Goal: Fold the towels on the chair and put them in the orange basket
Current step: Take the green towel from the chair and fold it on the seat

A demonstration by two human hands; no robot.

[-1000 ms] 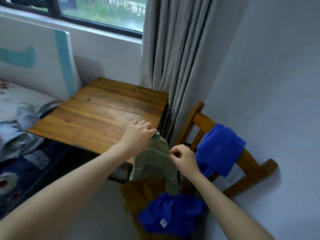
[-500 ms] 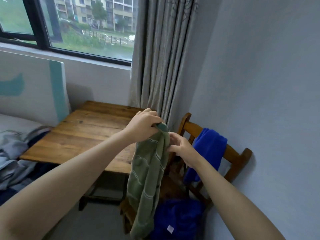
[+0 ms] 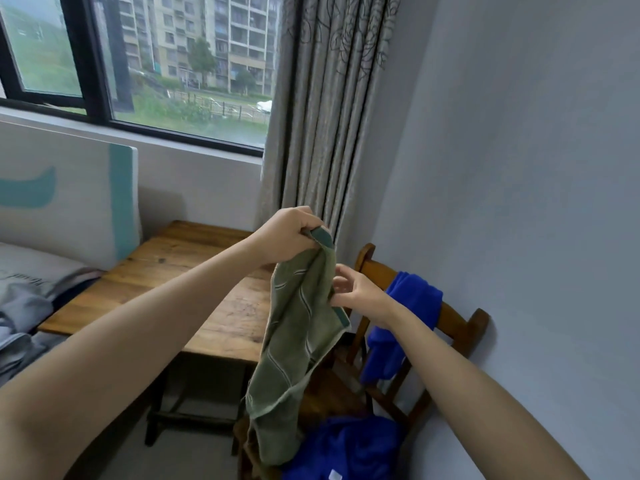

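A green striped towel hangs lengthwise in the air above the wooden chair. My left hand grips its top corner, raised high. My right hand pinches the towel's right edge a little lower down. One blue towel is draped over the chair's backrest. Another blue towel, with a small white tag, lies crumpled on the seat under the green one. The orange basket is not in view.
A wooden table stands left of the chair, under the window. A grey curtain hangs behind it. Bedding and a white-teal headboard lie at the far left. A plain wall closes off the right.
The green towel has been lifted off the chair seat and now hangs long. My left hand rose with its corner. My right hand slid down along the edge. My view tilted upward.
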